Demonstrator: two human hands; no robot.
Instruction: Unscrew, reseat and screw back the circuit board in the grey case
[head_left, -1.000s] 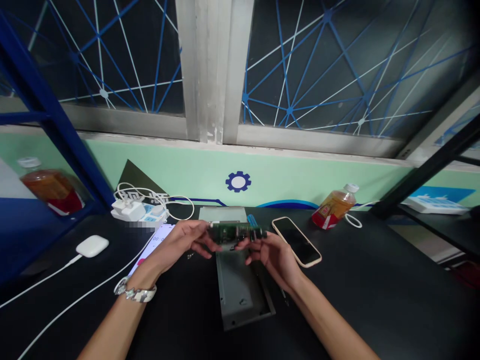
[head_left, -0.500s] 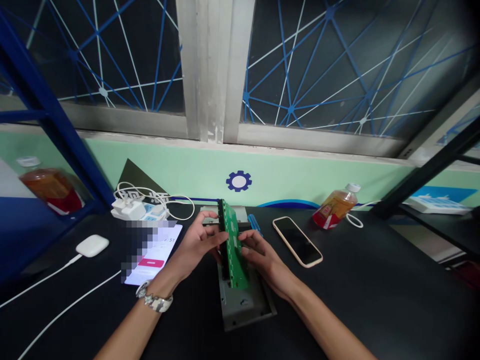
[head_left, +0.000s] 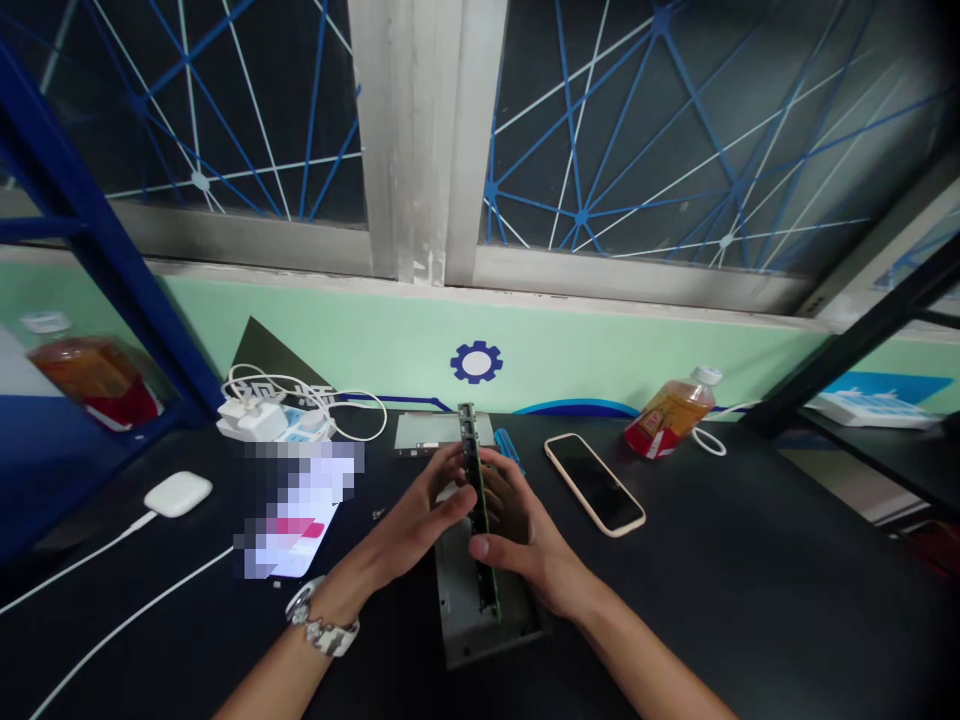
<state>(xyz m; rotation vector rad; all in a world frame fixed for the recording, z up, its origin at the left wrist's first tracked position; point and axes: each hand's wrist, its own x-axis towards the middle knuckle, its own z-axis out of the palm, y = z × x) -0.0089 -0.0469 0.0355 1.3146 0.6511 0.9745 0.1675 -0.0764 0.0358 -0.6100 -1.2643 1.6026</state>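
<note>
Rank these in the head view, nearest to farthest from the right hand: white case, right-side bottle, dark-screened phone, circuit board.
From the right hand:
1. Circuit board: in its grasp
2. Dark-screened phone: just beyond, to the right
3. Right-side bottle: back right
4. White case: far left

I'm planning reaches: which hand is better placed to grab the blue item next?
Probably the right hand: the blue item lies beyond its fingers, while the left hand is across the board.

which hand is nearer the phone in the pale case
Right. The right hand is on the phone's side of the circuit board; the left hand is on the board's far side, farther off.
</note>
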